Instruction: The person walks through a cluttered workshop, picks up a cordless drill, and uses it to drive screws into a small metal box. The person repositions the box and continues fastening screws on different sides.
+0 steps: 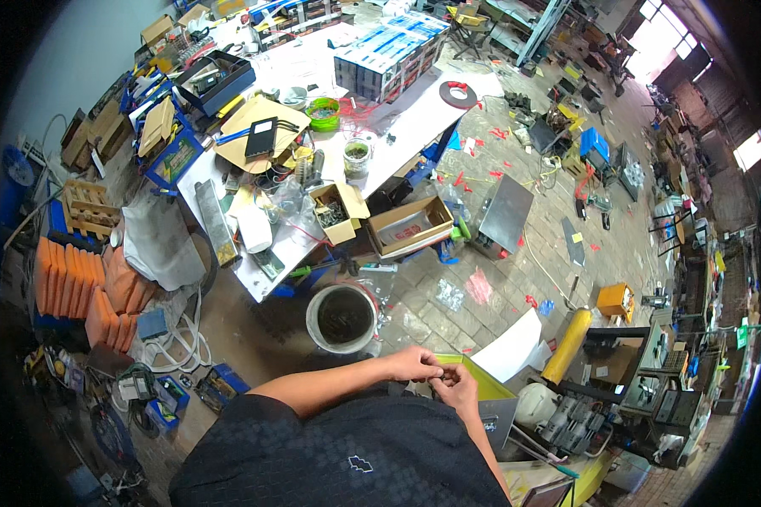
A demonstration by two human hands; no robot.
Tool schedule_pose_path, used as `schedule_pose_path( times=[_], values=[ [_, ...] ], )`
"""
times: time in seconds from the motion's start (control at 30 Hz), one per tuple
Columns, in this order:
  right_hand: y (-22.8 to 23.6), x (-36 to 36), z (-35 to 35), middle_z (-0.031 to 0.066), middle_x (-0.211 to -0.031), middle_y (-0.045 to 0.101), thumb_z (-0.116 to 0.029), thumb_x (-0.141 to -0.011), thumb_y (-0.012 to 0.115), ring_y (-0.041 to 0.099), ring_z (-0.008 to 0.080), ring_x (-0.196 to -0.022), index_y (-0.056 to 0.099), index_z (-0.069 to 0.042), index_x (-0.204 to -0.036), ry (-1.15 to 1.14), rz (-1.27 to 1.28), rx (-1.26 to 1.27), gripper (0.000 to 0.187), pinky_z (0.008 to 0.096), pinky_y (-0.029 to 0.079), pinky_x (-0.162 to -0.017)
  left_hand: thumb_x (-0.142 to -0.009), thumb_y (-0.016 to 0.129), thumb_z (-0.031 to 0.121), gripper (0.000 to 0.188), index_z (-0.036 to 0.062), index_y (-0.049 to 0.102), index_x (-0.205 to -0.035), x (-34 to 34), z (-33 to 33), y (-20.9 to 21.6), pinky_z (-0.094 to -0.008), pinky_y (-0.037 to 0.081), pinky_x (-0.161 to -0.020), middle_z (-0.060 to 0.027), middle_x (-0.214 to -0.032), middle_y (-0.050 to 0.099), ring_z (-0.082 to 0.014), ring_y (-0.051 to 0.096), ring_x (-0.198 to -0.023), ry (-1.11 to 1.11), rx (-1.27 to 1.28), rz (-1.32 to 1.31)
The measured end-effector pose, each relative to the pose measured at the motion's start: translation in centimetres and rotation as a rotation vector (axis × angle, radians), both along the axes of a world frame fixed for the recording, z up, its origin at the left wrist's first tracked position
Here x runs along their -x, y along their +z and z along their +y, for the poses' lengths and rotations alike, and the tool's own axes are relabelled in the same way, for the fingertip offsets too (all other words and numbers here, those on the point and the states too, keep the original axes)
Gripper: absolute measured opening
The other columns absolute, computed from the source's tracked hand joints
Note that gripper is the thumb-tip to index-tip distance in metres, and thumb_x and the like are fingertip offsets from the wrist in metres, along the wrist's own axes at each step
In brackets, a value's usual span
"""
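Close in front of my body, my left hand and my right hand meet with bent fingers. The fingertips of both are pinched together at one spot. Whatever lies between them is too small or too hidden to name. Just beyond and beside my right hand is a grey bin with a yellow-green inside. A round whitish bucket with dark contents stands on the floor ahead of my left forearm.
A cluttered white worktable carries an open cardboard box of small parts, a green tub and a stack of battery packs. Orange packs lie at left. A yellow cylinder and a compressor stand at right.
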State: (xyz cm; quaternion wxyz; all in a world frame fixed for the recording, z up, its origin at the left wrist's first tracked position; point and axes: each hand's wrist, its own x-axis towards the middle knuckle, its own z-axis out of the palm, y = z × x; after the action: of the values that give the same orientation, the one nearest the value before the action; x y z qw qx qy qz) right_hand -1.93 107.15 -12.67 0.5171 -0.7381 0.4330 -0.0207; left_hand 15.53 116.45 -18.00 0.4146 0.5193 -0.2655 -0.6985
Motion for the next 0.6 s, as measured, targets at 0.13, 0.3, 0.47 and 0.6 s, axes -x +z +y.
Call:
schedule_pose_path(
  times=[0.13,0.3,0.47,0.6],
  values=[
    [-0.4,-1.5,-0.6,0.0033,-0.084,0.073,-0.013,-0.083,0.085,0.065,0.0070,-0.073,0.071,-0.001,-0.106,-0.045,-0.098,-0.020,0.029,0.0245,0.054,-0.068,-0.094,0.076,0.026,0.034,0.0010,0.067,-0.116,-1.6,0.0,0.7,-0.0264,0.052,-0.069,-0.0016,-0.094,0.070,-0.0095,0.062,-0.079,0.141,0.011,0.124],
    [-0.1,-2.1,-2.6,-0.0015,-0.081,0.068,-0.008,-0.084,0.082,0.059,0.0031,-0.070,0.071,-0.001,-0.106,-0.105,-0.157,-0.111,0.026,0.0207,0.050,-0.065,-0.093,0.078,0.024,0.036,0.0005,0.066,-0.117,-2.4,-1.4,1.2,-0.0285,0.053,-0.080,-0.0044,-0.102,0.069,-0.0112,0.063,-0.092,0.178,0.086,0.108],
    [0.3,-4.0,-5.3,-0.0007,-0.087,0.069,-0.003,-0.085,0.081,0.062,0.0042,-0.075,0.067,-0.001,-0.107,-0.036,-0.154,-0.032,0.026,0.0212,0.051,-0.068,-0.095,0.076,0.028,0.037,0.0004,0.067,-0.117,-3.7,-3.6,1.9,-0.0279,0.053,-0.079,-0.0038,-0.101,0.069,-0.0103,0.063,-0.091,0.215,0.148,-0.031],
    [0.8,-6.8,-8.8,-0.0002,-0.086,0.070,-0.004,-0.085,0.082,0.063,0.0052,-0.076,0.068,0.000,-0.105,0.035,-0.271,-0.122,0.024,0.0222,0.052,-0.068,-0.100,0.068,0.041,0.041,0.0011,0.069,-0.107,-5.9,-6.2,2.6,-0.0272,0.052,-0.070,-0.0012,-0.091,0.070,-0.0091,0.063,-0.079,0.195,-0.013,0.050]
  ],
)
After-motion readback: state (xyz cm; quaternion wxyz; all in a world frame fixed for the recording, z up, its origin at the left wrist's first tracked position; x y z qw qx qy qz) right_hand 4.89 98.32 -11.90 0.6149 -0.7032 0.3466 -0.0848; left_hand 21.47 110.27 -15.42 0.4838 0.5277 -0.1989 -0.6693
